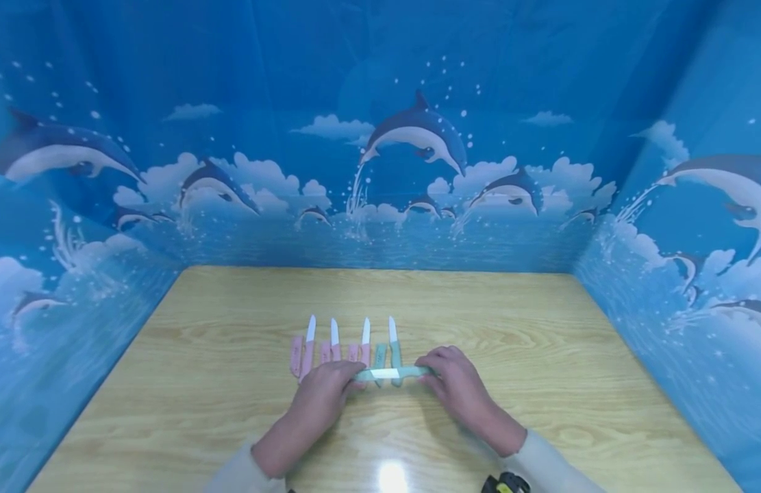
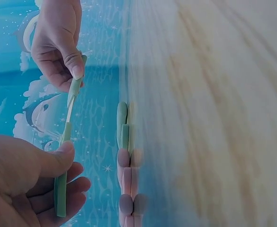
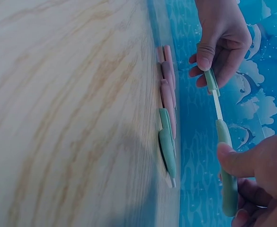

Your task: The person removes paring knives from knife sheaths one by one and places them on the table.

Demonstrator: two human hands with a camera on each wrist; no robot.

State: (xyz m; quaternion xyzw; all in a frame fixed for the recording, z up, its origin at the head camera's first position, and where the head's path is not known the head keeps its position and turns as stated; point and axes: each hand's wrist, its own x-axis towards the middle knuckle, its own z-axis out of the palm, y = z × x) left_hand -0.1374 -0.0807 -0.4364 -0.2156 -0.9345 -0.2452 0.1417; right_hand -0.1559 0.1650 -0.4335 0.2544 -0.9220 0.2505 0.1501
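My left hand (image 1: 323, 392) pinches a green blade sheath (image 2: 62, 189) between thumb and fingers. With my right hand (image 1: 459, 387) I grip the green handle of a paring knife (image 3: 229, 189). Its blade points left, the tip end inside the sheath and a pale stretch bare between the hands. Both are held up level over the table. Behind them lie pink-handled knives (image 1: 309, 350) with pink sheaths (image 1: 296, 356) beside them, partly hidden by my left hand. A second green knife (image 1: 395, 352) lies at the row's right end, beside another green sheath (image 1: 381, 353).
The wood-grain table (image 1: 516, 315) reaches back to a blue curtain (image 1: 281, 239) printed with dolphins, which also encloses both sides. The laid-out knives point their bare blades toward the far edge. A black and yellow object (image 1: 505, 483) sits by my right sleeve.
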